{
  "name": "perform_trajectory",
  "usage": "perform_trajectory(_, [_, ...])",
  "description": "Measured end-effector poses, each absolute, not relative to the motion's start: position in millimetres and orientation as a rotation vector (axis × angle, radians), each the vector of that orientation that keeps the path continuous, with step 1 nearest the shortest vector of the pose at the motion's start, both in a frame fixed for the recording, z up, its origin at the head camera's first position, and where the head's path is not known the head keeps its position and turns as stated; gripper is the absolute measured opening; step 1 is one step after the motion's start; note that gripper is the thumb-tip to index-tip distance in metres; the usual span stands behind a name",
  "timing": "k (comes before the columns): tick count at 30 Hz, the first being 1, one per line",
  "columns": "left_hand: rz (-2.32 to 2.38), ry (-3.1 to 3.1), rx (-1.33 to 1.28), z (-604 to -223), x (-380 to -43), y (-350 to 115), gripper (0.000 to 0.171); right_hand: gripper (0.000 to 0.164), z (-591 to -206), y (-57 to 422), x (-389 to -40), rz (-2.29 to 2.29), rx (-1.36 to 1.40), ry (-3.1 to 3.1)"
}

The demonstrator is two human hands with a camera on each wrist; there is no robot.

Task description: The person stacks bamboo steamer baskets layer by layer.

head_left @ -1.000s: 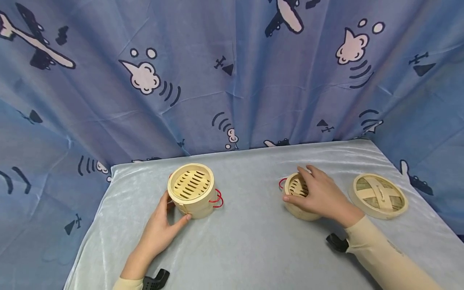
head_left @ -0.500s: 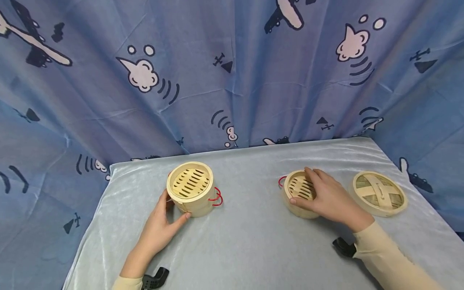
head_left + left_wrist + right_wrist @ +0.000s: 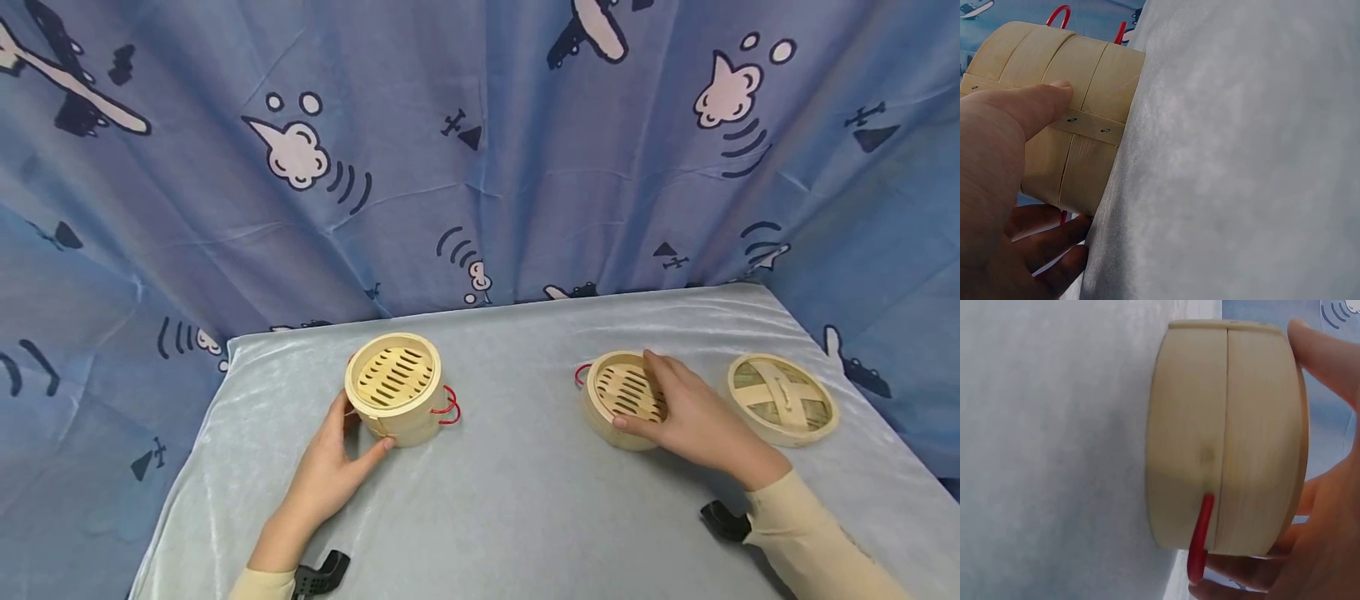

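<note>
On the left, a stack of small bamboo steamer baskets (image 3: 408,423) with red loop handles stands upright on the cloth, its slatted top tier facing up. My left hand (image 3: 330,471) grips the stack's near left side; in the left wrist view the thumb (image 3: 1044,103) lies on the wood and the fingers pass round behind. To the right sits a single bamboo steamer basket (image 3: 628,392), also slatted with a red handle. My right hand (image 3: 701,421) lies around its right rim, thumb and fingers spread loosely. The right wrist view shows the thumb (image 3: 1319,353) at the basket's edge.
Beyond the right hand lies a round woven bamboo lid (image 3: 783,400) with a loop on top. The grey velvet cloth (image 3: 510,500) covers the table. A blue printed curtain (image 3: 480,192) rises behind its far edge.
My right hand has slid rightward over the single basket, uncovering more of its slats. That basket stays about in place. The left hand and its stack have hardly moved.
</note>
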State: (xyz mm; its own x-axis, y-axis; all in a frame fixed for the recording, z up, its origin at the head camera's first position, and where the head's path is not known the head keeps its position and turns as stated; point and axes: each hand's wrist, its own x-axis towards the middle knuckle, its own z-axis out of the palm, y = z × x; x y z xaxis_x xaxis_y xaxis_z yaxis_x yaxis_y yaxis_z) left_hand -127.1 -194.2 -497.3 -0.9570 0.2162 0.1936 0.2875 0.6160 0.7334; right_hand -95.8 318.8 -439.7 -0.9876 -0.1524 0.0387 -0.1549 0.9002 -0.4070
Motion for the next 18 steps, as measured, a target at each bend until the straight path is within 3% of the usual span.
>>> perform_trajectory(18, [-1.301,-2.745,-0.424,-496.5,-128.0,-195.0,0.108,0.116,-442.1,318.2,-96.5,0.695,0.197,-3.034])
